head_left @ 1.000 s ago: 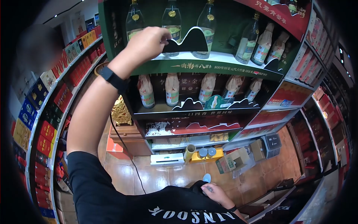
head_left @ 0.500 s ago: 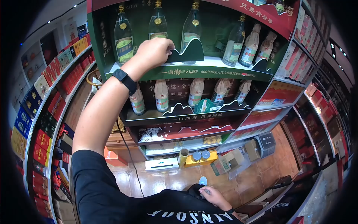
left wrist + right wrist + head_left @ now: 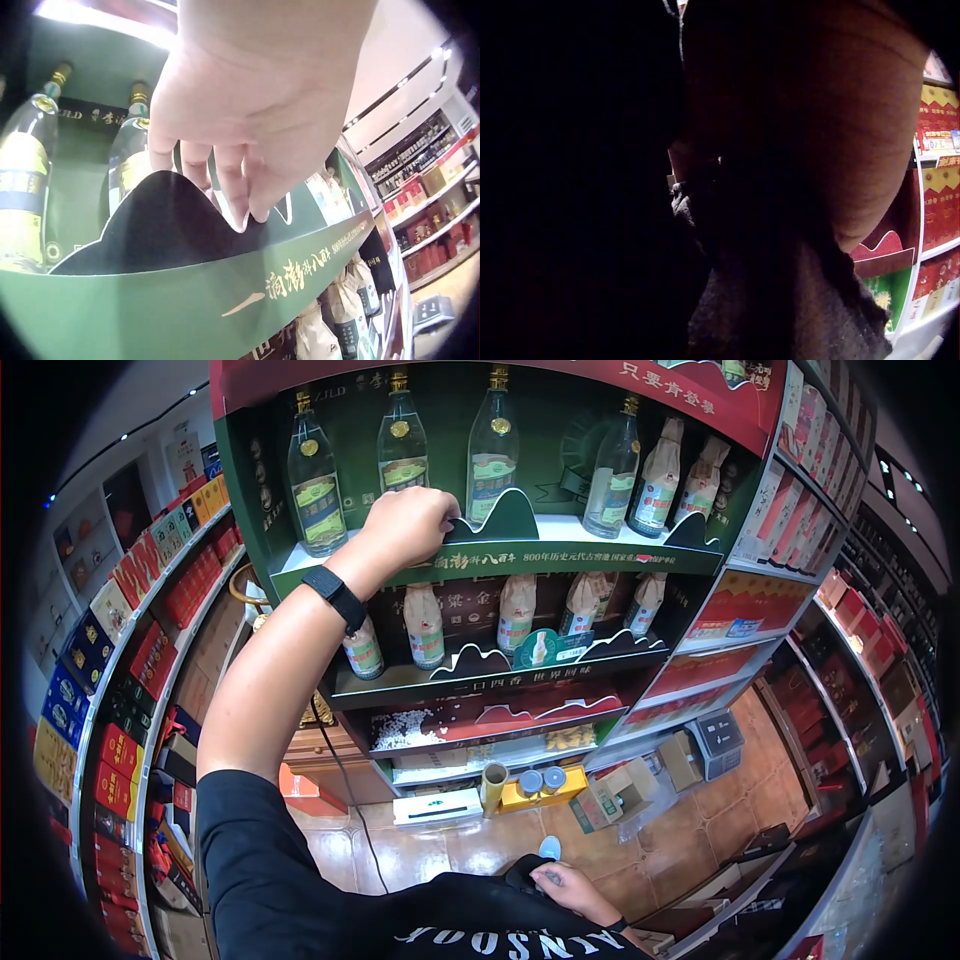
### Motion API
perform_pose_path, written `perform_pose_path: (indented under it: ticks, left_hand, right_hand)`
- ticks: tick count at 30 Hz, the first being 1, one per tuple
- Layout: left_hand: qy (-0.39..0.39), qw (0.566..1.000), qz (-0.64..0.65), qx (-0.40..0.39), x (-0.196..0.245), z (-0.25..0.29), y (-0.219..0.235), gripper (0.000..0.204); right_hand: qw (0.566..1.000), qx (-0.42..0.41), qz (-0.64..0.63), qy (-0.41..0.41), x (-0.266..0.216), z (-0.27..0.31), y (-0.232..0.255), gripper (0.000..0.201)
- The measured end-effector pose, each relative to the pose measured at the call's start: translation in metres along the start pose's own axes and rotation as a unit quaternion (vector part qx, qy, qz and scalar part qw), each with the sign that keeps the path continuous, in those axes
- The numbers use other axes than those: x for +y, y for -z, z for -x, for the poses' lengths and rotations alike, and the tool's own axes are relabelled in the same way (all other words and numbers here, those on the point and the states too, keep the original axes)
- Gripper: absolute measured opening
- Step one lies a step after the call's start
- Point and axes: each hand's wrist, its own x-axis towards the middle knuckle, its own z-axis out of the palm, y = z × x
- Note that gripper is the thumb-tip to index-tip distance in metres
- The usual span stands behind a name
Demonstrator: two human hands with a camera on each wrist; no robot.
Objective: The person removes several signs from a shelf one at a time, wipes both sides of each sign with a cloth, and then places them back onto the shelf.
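Observation:
My left hand (image 3: 410,525) is at the upper shelf's front edge, pinching a black, wavy-topped cardboard panel (image 3: 165,225). Its fingers bend over the dip between two peaks, with the thumb on the front face. The panel's lower edge meets the green shelf strip (image 3: 135,307). Clear glass liquor bottles (image 3: 318,490) with green-and-yellow labels stand behind it. Low by my body, my right hand (image 3: 568,888) grips dark cloth (image 3: 742,307), its fingers curled; the right wrist view is mostly in shadow.
Paper-wrapped bottles (image 3: 425,625) line the shelf below, behind similar wavy panels. A white box (image 3: 437,807), a yellow box (image 3: 545,788) and opened cartons (image 3: 615,795) sit on the floor. A black cable (image 3: 355,795) hangs at left. Curved shelves of boxes (image 3: 120,760) flank the aisle.
The head view has shifted. My left hand has lowered the panel, closing the white gap that showed between its lower edge and the green strip. My right hand keeps its hold by my body.

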Motion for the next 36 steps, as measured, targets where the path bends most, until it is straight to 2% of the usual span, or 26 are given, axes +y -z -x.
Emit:
perform_pose_path:
  ticks: [7,11,15,18,21,24,25,28,30,32,36]
  left_hand:
    - [0.013,1.000,-0.010,-0.022,0.005,-0.003,0.002,0.022]
    - [-0.052,0.994,-0.071,0.058,0.011,-0.003,0.001,0.023]
    - [-0.127,0.976,-0.069,0.166,0.072,-0.012,0.008,0.018]
    - [-0.162,0.975,-0.001,0.151,0.127,-0.031,-0.004,0.017]
    - [-0.165,0.977,0.044,0.128,0.172,-0.064,-0.030,0.020]
    - [-0.156,0.981,0.066,0.098,0.212,-0.105,-0.060,0.024]
    - [-0.153,0.980,0.077,0.097,0.224,-0.120,-0.072,0.026]
    - [-0.117,0.985,0.100,0.076,0.257,-0.164,-0.098,0.034]
    - [-0.090,0.984,0.122,0.088,0.270,-0.193,-0.119,0.036]
    - [-0.065,0.984,0.154,0.060,0.282,-0.214,-0.127,0.044]
    - [-0.057,0.966,0.250,0.033,0.291,-0.249,-0.152,0.039]
  right_hand:
    - [1.000,-0.007,-0.008,-0.010,0.004,-0.004,0.006,0.028]
    - [0.998,-0.014,-0.051,-0.035,0.009,-0.008,0.011,0.029]
    - [0.991,-0.024,-0.111,-0.067,0.019,-0.014,0.016,0.029]
    - [0.985,-0.025,-0.161,-0.062,0.017,-0.016,0.029,0.026]
    - [0.956,-0.038,-0.194,-0.218,-0.006,-0.013,0.060,0.027]
    - [0.963,0.018,-0.258,-0.069,0.091,-0.013,0.041,0.027]
    - [0.949,-0.009,-0.295,-0.110,0.095,-0.008,0.049,0.029]
    - [0.944,-0.033,-0.254,-0.209,0.089,0.010,0.077,0.034]
    - [0.942,-0.031,-0.254,-0.216,0.078,0.017,0.102,0.038]
    - [0.940,-0.030,-0.256,-0.224,0.070,0.021,0.124,0.043]
    - [0.929,-0.047,-0.255,-0.263,0.067,0.014,0.168,0.046]
